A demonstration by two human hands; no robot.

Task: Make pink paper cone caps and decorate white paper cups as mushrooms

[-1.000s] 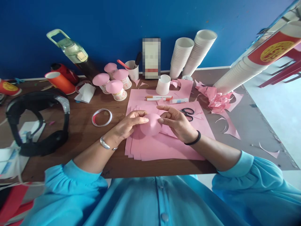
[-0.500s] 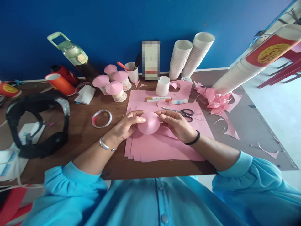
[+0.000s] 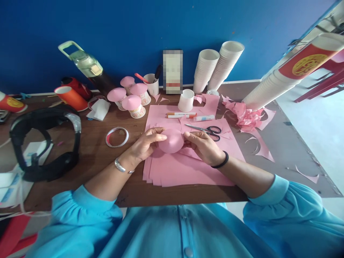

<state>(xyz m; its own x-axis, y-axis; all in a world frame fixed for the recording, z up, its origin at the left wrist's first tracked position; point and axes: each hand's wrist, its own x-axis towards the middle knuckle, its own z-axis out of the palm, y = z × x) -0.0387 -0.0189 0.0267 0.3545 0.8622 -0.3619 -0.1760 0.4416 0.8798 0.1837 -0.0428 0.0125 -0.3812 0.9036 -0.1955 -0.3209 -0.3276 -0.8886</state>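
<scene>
A shallow pink paper cone, its tip toward me, is held above a stack of pink sheets. My left hand pinches its left edge, thumb on top and fingers underneath. At the right edge, my right hand has thumb and index finger pressed together on the rim. Black-handled scissors lie just behind my right hand. An upside-down white cup, markers and a glue tube are on the pink paper farther back.
Pink-topped cups stand back left, near a pen cup and a bottle. A tape roll and black headgear lie left. White cup stacks and crumpled pink scraps are at the right.
The view has shifted slightly. My right hand has slid a little outward along the cone's edge, its fingers now more closely pinched; my left hand keeps its hold.
</scene>
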